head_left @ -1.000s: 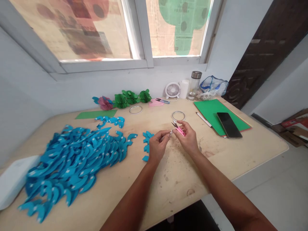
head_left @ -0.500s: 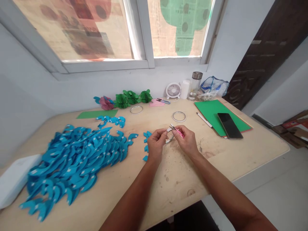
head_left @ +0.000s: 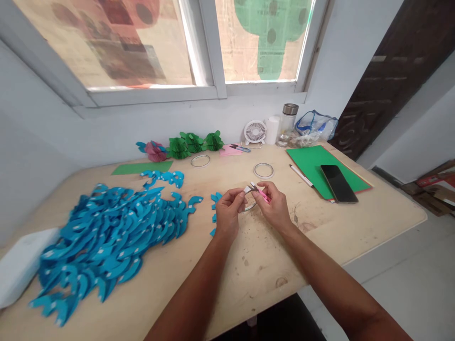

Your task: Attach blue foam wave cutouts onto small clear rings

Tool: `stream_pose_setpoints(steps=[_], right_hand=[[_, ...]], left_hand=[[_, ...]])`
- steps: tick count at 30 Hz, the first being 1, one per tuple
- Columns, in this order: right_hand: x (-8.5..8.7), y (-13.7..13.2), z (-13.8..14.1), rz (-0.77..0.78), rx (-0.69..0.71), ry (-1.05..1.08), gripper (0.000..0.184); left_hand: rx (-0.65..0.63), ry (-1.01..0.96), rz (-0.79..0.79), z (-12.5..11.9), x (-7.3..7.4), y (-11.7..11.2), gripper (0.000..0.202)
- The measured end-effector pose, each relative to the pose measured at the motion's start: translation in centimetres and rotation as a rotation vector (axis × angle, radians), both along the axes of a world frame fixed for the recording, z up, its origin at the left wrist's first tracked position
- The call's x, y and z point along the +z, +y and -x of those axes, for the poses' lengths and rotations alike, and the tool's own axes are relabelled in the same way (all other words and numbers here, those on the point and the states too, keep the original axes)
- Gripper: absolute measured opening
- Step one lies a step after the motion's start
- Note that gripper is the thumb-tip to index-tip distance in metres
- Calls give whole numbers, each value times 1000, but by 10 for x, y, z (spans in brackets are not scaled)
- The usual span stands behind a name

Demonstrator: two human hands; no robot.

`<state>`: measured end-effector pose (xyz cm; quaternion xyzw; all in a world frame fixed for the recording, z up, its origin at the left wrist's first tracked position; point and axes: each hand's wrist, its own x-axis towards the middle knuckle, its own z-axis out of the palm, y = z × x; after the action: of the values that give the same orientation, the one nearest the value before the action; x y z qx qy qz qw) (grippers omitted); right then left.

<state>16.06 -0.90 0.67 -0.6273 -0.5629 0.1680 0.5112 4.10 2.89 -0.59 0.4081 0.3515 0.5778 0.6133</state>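
My left hand point(head_left: 229, 210) is closed on a thin roll of double-sided tape point(head_left: 251, 205), with a short white end of the tape standing up from its fingertips. My right hand point(head_left: 273, 203) is closed around small pink-handled scissors point(head_left: 263, 195). The dark blades lie at the tape's white end, between my two hands. Several blue paper pieces point(head_left: 214, 208) lie on the table just left of my left hand, partly hidden by it. Farther left is a big heap of blue paper pieces point(head_left: 121, 232) with small white squares on them.
Two more tape rolls, a left one point(head_left: 200, 161) and a right one point(head_left: 263, 170), lie beyond my hands. A phone point(head_left: 339, 183) rests on green paper point(head_left: 309, 161) beside a white pen point(head_left: 301, 175). Against the wall stand green paper flowers point(head_left: 192, 142), a small fan point(head_left: 255, 132) and a bottle point(head_left: 287, 125).
The scissor blades look wider apart around the white tape end than before. My hands have hardly moved, and the view has shifted slightly.
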Motion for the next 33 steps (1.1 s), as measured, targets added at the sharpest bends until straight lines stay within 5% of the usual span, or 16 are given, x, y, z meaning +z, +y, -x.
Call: stream_pose_setpoints(steps=[33], right_hand=[[1, -1, 3, -27, 74, 20, 33]], left_hand=[[-143, -93, 61, 1, 1, 1, 20]])
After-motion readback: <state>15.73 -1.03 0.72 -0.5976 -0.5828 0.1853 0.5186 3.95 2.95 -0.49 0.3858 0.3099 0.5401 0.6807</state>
